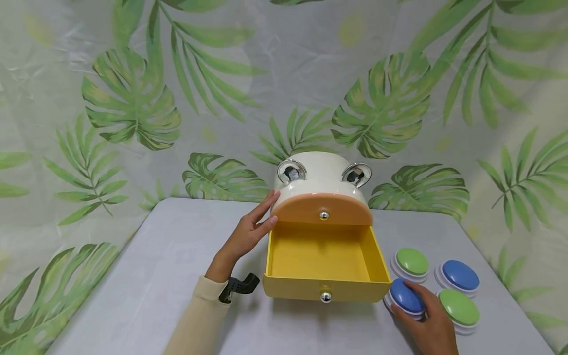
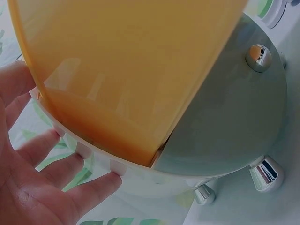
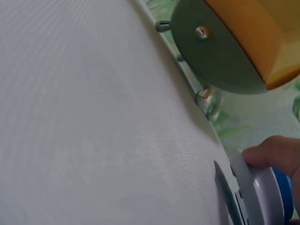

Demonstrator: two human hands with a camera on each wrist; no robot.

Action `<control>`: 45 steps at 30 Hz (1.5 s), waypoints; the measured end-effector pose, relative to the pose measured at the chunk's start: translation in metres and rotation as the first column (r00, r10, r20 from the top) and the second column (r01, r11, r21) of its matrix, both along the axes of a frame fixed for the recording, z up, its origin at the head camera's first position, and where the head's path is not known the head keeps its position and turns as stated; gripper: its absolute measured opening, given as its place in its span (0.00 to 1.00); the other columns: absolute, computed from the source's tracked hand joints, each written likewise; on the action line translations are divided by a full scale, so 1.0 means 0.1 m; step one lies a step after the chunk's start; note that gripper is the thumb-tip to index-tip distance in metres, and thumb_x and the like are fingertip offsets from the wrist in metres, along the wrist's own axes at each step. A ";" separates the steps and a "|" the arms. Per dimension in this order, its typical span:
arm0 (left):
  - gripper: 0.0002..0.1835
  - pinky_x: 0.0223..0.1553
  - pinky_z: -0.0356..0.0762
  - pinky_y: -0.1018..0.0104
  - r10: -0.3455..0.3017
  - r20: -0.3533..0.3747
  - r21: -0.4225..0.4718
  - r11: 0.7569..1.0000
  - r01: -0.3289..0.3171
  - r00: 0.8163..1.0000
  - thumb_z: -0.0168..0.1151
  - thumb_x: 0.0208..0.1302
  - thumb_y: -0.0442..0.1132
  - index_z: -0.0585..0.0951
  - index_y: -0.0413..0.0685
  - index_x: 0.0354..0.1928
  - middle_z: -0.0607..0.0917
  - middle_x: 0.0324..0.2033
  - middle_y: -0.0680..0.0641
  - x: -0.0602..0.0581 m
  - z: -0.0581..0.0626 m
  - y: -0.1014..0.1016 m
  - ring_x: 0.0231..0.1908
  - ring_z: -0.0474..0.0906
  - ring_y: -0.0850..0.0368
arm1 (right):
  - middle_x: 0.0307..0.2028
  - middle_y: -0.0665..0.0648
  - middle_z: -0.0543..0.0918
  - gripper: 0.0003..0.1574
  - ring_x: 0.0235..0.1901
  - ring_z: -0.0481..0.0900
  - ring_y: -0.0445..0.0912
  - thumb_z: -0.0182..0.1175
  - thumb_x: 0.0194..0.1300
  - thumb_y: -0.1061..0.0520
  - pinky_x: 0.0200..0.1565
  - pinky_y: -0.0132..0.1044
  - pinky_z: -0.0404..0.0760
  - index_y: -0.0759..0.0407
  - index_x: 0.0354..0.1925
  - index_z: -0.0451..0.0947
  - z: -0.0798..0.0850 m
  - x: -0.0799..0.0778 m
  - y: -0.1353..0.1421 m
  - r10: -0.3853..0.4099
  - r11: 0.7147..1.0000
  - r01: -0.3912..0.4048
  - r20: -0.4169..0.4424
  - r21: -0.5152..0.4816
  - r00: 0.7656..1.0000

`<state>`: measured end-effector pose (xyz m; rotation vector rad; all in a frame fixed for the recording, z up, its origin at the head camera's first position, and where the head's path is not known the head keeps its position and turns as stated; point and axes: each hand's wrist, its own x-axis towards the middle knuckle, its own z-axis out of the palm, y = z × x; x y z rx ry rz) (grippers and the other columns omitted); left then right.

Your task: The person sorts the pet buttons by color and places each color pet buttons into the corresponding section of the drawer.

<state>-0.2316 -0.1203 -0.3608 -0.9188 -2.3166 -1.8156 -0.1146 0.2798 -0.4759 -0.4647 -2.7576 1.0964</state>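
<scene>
A white cabinet (image 1: pixel 320 170) with silver eyes stands on the table, its yellow drawer (image 1: pixel 319 254) pulled out below an orange drawer front (image 1: pixel 306 209). Nothing lies inside the yellow drawer. Against the cabinet's left side rests my left hand (image 1: pixel 248 234), fingers extended; the left wrist view shows its fingertips touching the white shell (image 2: pixel 136 180). My right hand (image 1: pixel 428 325) grips a round push button with a blue top (image 1: pixel 406 296) and white base, just right of the drawer's front corner. In the right wrist view a dark gap shows under the white base (image 3: pixel 248 187).
Right of the drawer are a green push button (image 1: pixel 411 261), another blue one (image 1: pixel 460 275) and a second green one (image 1: pixel 459 306), all on white bases. A leaf-patterned sheet (image 1: pixel 213 123) hangs behind the pale table (image 1: pixel 177 236). Silver feet (image 2: pixel 266 174) support the cabinet.
</scene>
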 end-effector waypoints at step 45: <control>0.30 0.59 0.71 0.53 -0.006 -0.034 0.007 1.000 0.006 0.999 0.50 0.72 0.31 0.58 0.47 0.74 0.50 0.75 0.42 -0.01 -0.02 -0.01 0.73 0.50 0.49 | 0.62 0.49 0.71 0.43 0.57 0.67 0.34 0.76 0.49 0.57 0.52 0.13 0.65 0.38 0.62 0.74 1.28 0.02 -0.48 0.197 0.977 -0.208 -0.518 0.037 0.832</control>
